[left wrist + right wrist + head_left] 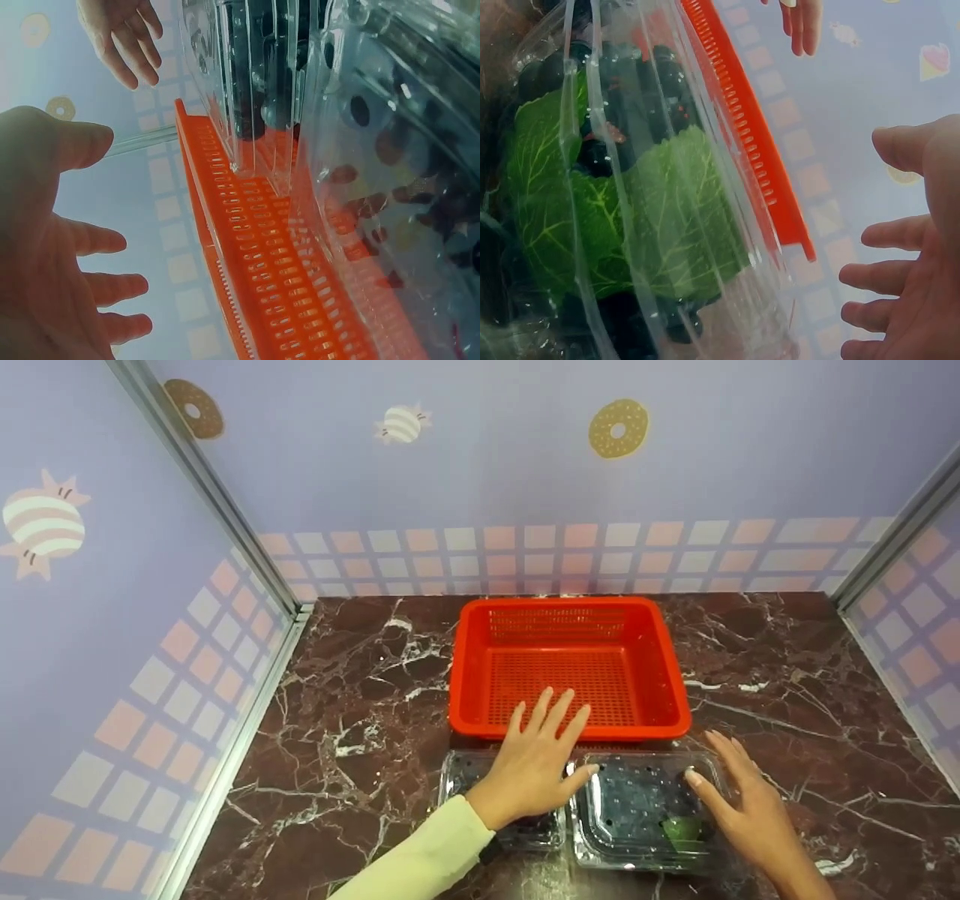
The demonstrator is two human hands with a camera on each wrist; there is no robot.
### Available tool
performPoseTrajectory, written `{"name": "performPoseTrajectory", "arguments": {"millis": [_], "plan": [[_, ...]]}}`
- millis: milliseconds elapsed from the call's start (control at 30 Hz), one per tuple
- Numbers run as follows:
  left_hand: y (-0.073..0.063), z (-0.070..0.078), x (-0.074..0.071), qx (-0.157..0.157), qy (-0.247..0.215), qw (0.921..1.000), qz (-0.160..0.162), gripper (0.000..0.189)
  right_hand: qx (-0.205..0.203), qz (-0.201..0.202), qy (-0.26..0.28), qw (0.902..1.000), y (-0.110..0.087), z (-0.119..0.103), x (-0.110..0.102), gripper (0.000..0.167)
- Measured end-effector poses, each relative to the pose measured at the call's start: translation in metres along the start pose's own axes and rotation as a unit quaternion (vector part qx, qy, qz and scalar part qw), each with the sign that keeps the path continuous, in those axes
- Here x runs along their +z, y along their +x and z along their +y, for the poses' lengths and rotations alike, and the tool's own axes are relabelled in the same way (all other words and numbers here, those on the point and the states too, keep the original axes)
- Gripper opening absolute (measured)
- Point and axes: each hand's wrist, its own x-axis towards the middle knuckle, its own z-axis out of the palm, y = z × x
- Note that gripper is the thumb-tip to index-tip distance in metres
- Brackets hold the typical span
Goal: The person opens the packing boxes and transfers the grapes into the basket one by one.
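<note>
My left hand is spread above the left clear plastic box, its fingertips reaching over the front rim of a red plastic basket. Nothing is in its grasp. My right hand hovers by the right edge of a second clear plastic box, fingers extended and thumb near the lid. Dark round fruit, looking like grapes, and green leaves show through that box in the right wrist view. Both lids look closed and have small holes. The left box is partly hidden by my left hand and sleeve.
The basket, with slotted walls, stands right behind the boxes on a dark marbled tabletop. Patterned panels enclose the table: a back wall, a left wall and a right wall.
</note>
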Motion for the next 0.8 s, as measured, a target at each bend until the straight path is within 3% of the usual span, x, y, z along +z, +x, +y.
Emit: {"name": "performPoseTrajectory", "arguments": {"millis": [200, 600, 800], "plan": [[0.002, 0.004, 0.005, 0.007, -0.004, 1.0000, -0.002, 0.076, 0.006, 0.006, 0.006, 0.9999, -0.001, 0.006, -0.003, 0.067], [0.004, 0.012, 0.009, 0.026, -0.005, 0.9996, -0.002, 0.075, 0.035, -0.019, -0.011, 0.9992, -0.007, 0.015, -0.001, 0.074], [0.004, 0.014, 0.011, 0.033, -0.005, 0.9994, -0.006, 0.075, 0.023, -0.007, -0.006, 0.9997, -0.011, 0.022, 0.001, 0.072]]}}
